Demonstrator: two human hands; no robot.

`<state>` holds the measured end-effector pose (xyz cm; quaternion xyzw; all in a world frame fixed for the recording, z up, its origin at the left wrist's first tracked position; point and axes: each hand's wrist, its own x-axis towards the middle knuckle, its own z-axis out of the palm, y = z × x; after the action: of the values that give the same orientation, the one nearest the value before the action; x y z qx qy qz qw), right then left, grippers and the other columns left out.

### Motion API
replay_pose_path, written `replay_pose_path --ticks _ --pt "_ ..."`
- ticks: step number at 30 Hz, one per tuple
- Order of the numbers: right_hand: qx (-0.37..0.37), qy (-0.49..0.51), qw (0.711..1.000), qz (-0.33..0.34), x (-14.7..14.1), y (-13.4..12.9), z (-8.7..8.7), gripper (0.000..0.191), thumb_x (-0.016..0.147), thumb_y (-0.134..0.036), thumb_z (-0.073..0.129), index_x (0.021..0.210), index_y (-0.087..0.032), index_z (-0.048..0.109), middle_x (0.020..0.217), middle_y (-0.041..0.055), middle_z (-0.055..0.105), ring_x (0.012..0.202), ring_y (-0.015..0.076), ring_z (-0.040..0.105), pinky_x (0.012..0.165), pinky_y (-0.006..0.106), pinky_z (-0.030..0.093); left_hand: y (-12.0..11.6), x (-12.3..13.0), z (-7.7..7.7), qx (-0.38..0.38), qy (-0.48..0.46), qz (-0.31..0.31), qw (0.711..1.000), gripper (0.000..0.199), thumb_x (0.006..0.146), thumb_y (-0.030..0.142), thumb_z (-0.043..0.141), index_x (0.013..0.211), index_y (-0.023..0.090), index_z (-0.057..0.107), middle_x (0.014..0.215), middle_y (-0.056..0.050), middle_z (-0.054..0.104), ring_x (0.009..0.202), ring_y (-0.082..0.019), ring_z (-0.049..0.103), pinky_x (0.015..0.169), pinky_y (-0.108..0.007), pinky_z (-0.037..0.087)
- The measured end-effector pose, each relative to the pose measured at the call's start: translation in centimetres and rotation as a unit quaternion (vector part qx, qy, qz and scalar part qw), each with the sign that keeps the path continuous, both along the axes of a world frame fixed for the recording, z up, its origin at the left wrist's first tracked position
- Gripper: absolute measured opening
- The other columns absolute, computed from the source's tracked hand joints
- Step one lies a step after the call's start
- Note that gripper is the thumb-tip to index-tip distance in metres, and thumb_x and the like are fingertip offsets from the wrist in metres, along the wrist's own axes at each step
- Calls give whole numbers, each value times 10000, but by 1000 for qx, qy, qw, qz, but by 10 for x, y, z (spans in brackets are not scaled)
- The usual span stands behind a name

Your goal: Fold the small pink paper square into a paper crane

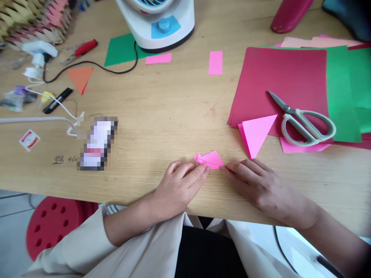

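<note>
Touching the small folded pink paper in the lower centre of the head view are both hands. The left hand is partly open, fingers bent and close together, with fingertips at the paper's lower left edge. The right hand is partly curled, with fingertips at the paper's right corner. Whether either hand pinches or only presses cannot be determined. The paper lies near the front edge of the wooden table.

Right of centre, a larger folded pink paper overlaps the red sheets. Scissors rest on the stack at right, blades pointing to the upper left; green sheets extend beside the red. Two pink rectangles, one lying flat and one upright in the frame, are noted at upper centre, near a white appliance.

At left: a pixelated phone, an orange folded paper, a black marker-like item and a red-handled tool. A red stool stands at lower left.
</note>
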<state>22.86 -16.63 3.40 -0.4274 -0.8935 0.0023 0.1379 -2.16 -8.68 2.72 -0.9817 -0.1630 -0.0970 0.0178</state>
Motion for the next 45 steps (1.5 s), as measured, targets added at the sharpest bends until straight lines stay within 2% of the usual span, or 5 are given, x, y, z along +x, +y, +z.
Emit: replay_pose_path --ticks 13,21,28,35,45 --pt "-19 37 999 -11 5 -3 -6 270 936 -40 476 1145 -4 643 1049 194 653 868 256 541 761 423 518 0 -6 2 -3 -2 1 1000 346 966 147 530 1303 121 603 1309 -71 668 1064 -198 576 891 -377 415" --pt "-35 98 994 -16 -9 -6 -11 284 951 -68 458 1174 -43 633 1075 177 639 876 247 531 751 414 496 14 0 3 -2 38 5 999 463 970 393 559 1356 138 555 1394 -78 604 1112 -248 560 955 -413 440" --pt "-82 138 987 -24 -18 -4 -9 286 955 -78 452 1158 -117 650 1031 129 647 893 229 576 755 400 498 27 5 2 -32 30 -48 998 447 980 380 541 1343 119 547 1358 -102 611 1181 -251 513 1046 -431 412" --pt "-75 189 966 -158 -4 -2 -8 294 966 -104 510 1247 -138 587 1099 132 626 970 226 607 841 387 529 31 5 2 -59 2 -54 997 391 975 386 549 1290 157 573 1337 -102 627 1159 -255 531 1017 -445 452" --pt "-64 79 994 -48 4 16 -1 272 976 -82 454 1154 -110 658 1060 144 626 911 225 592 787 385 534 48 15 -4 -117 -56 -76 989 277 957 329 583 1159 143 619 1242 -95 679 1115 -231 562 982 -409 495"
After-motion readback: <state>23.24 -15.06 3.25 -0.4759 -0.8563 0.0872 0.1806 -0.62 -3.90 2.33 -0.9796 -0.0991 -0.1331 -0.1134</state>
